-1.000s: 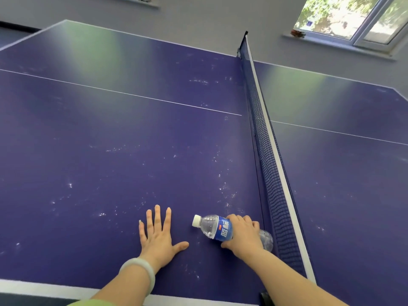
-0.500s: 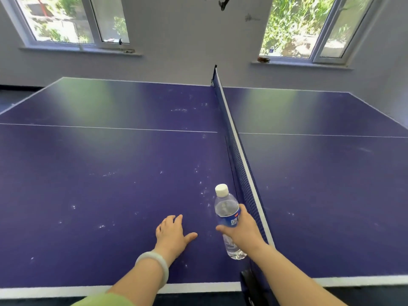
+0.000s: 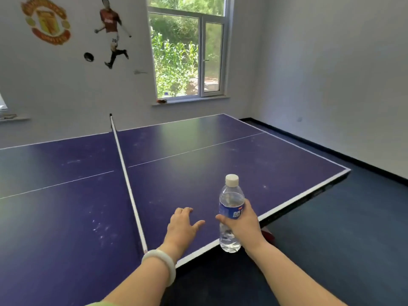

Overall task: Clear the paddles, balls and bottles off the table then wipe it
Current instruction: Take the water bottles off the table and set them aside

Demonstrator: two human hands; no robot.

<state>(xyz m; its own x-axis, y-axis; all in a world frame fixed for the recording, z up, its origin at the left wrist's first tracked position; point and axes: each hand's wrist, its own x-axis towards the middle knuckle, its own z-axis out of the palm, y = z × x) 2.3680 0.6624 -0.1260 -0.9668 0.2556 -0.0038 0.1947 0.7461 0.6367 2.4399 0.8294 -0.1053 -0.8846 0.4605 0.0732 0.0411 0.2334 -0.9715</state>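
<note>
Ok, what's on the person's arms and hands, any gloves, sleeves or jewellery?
No gloves: left hand and right hand are bare. The left arm wears a smooth, pale whitish bangle at the wrist and shows a sliver of light green sleeve at the picture's bottom edge. The right arm is uncovered.

The clear plastic water bottle [image 3: 230, 208], with a white cap and a blue label, is upright and lifted, gripped at the label by the right hand [image 3: 242, 226], to the right of the net [image 3: 125, 173]. The purple table tennis table [image 3: 66, 239] carries whitish specks beside the net.
</note>
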